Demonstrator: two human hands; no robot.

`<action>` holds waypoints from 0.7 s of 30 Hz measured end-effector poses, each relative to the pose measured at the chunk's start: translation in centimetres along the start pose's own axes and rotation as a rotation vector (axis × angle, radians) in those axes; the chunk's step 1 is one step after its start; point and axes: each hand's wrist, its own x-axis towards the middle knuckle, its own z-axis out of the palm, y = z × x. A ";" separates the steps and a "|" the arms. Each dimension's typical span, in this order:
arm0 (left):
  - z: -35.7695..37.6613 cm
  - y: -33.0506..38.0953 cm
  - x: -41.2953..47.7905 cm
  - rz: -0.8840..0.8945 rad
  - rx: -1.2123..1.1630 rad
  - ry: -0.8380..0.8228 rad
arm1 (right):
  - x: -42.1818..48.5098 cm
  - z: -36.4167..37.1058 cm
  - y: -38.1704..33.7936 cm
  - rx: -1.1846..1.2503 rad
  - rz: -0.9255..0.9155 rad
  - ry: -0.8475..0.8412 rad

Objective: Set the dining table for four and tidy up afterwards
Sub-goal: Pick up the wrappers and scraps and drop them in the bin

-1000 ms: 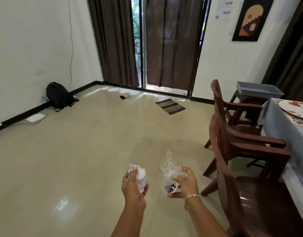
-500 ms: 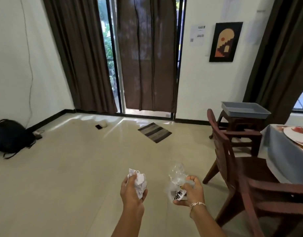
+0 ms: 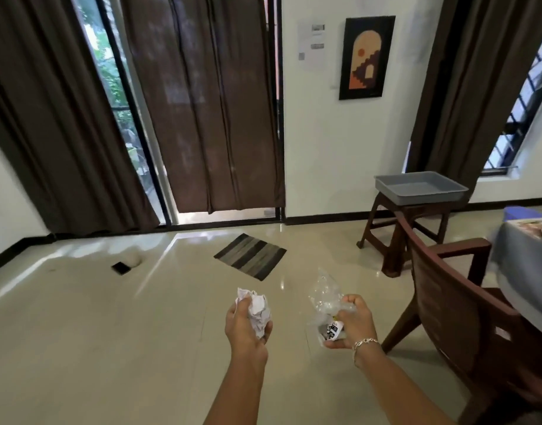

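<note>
Left hand (image 3: 245,328) curled round crumpled paper ball (image 3: 259,311), right hand (image 3: 354,325) pinching clear plastic wrapper (image 3: 325,297); grips unchanged. Chair (image 3: 447,289), table (image 3: 515,265) to the right. View has swung toward grey tray (image 3: 420,187) on stool (image 3: 401,222). Likely tidy-up phase: rubbish being carried off.

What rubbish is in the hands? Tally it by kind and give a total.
paper ball, gripped in the left hand: 1
clear wrapper, gripped in the right hand: 1
Total: 2
</note>
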 end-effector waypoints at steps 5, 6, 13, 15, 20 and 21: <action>5.8 2.5 9.0 -0.061 0.080 -0.063 | 7.0 4.7 -1.9 0.000 0.005 0.057; 7.1 2.4 10.7 -0.081 0.099 -0.089 | 8.6 5.1 -2.2 0.004 0.004 0.078; 18.4 2.3 24.0 -0.165 0.208 -0.212 | 23.2 8.1 -6.2 0.072 -0.039 0.188; 22.8 2.7 27.3 -0.185 0.263 -0.229 | 28.1 8.6 -8.1 0.126 -0.027 0.203; 33.2 2.8 34.6 -0.212 0.345 -0.268 | 38.5 8.1 -13.1 0.129 -0.040 0.291; 35.2 2.5 36.1 -0.228 0.357 -0.289 | 40.2 7.8 -13.9 0.126 -0.040 0.309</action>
